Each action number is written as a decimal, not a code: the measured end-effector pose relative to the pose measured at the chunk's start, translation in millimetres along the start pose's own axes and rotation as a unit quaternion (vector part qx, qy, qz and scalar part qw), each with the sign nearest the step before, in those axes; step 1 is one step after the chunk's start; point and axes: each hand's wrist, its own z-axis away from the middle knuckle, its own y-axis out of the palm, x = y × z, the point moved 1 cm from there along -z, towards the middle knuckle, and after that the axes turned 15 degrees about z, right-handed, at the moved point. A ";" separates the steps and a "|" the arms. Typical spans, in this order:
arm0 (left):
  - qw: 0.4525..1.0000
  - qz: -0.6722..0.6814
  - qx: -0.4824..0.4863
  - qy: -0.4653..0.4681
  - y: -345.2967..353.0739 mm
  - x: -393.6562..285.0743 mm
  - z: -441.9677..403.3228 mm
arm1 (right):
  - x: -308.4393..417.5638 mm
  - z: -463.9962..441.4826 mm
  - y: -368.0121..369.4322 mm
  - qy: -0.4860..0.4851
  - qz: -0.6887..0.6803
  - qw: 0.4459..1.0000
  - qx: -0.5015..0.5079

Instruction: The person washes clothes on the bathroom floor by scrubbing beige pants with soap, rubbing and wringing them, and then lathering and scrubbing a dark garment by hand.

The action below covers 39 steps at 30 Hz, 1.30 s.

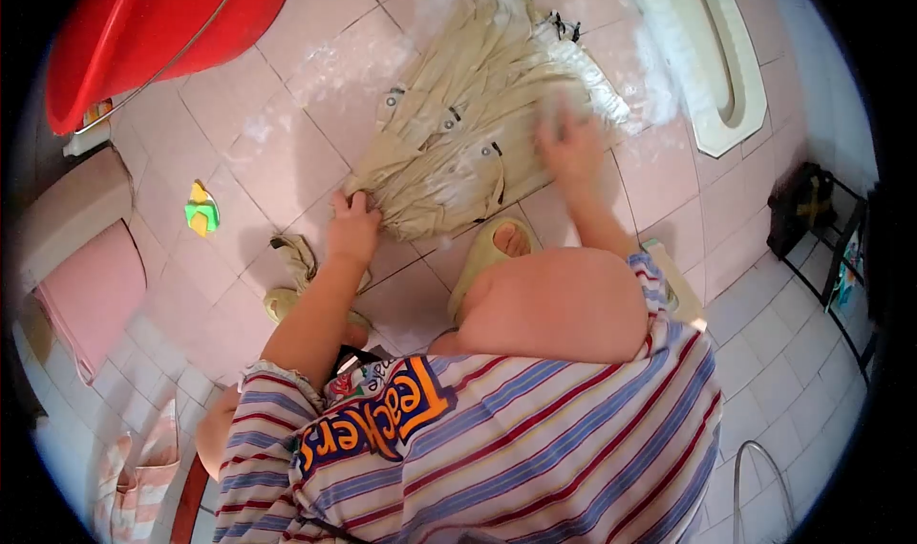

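A wet khaki garment [447, 152] with drawstrings and snap buttons lies spread and wrinkled on the pink tiled floor, streaked with white suds. My left hand [356, 229] pinches its near left corner, fingers closed on the fabric. Over the right part of the cloth, my right hand [571, 148] is smeared by motion. Whether its fingers hold anything cannot be made out. A paler, sudsy section of the garment [585, 71] stretches beyond that hand, with dark cords at its top.
A red tub [181, 28] with a wire handle stands at upper left. Near it lies a green and yellow object [201, 210]. A squat toilet [712, 66] is set at upper right, a black rack [831, 248] at far right. Sandals [478, 257] are on my feet.
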 end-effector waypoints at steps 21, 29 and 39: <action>1.000 -0.008 -0.011 0.007 3.4 3.8 0.4 | 42.9 40.2 35.5 -0.408 -0.073 0.910 -0.026; 1.000 -0.001 0.004 -0.006 0.2 0.3 -1.1 | -39.4 -35.3 4.8 0.024 0.056 0.992 -0.107; 1.000 -0.017 -0.009 0.005 -0.8 0.4 2.5 | -2.9 -1.4 23.4 -0.176 0.070 0.979 0.076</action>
